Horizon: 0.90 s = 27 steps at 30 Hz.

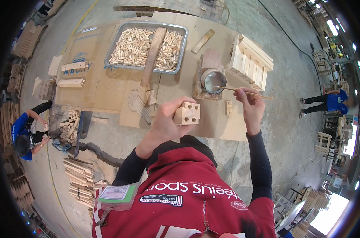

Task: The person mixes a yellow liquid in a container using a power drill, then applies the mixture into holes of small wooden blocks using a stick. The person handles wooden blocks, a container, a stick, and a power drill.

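My left hand (163, 123) is closed round a pale wooden block (180, 117), its end face turned up and showing several round drilled holes. My right hand (252, 110) pinches a thin wooden stick (227, 88) between thumb and fingers. The stick's whitish tip rests in a round bowl (207, 75) of pale liquid, which sits on a rough wooden block (199, 88). Just left of my right hand lies a small wooden piece with holes (228, 108). Another small wooden block (150, 97) lies beyond my left hand, beside a ridged grey piece (138, 105).
A metal tray (124, 68) holds many short wooden dowels, with a wooden bar (153, 55) across it. Stacked slats (251, 63) stand at the far right of the cardboard-covered table (104, 93). Wooden strips (71, 82) lie left. People in blue shirts are at left (23, 131) and right (336, 102).
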{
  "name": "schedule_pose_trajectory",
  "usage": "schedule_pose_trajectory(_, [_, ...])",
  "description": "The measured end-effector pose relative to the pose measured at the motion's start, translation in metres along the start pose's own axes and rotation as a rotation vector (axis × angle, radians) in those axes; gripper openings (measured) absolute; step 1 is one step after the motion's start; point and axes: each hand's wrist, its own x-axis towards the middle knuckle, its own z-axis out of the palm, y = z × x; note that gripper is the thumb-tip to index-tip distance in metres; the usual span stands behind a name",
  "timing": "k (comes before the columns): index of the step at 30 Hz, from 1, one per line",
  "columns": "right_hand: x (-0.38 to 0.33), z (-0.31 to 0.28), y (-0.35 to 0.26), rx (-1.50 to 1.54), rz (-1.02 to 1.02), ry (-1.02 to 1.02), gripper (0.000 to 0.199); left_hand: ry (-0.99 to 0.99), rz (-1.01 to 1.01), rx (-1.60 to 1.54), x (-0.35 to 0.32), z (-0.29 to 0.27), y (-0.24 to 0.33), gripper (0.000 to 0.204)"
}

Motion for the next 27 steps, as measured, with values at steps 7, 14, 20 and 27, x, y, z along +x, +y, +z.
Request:
schedule_pose_trajectory(7, [-0.008, 0.014, 0.02, -0.195, -0.083, -0.032, 0.013, 0.028, -0.056, -0.004, -0.007, -0.006, -0.004, 0.041])
schedule_pose_trajectory(14, [-0.022, 0.022, 0.026, 0.067, 0.007, -0.038, 0.016, 0.031, -0.085, 0.028, -0.007, -0.01, -0.006, 0.04])
schedule_pose_trajectory(20, [-0.019, 0.017, 0.023, 0.472, 0.325, 0.087, 0.023, 0.009, -0.079, 0.028, -0.002, -0.008, -0.006, 0.043])
schedule_pose_trajectory(27, [-0.007, 0.003, 0.039, 0.539, 0.543, 0.09, 0.022, -0.029, -0.054, 0.009, 0.003, -0.005, -0.005, 0.042])
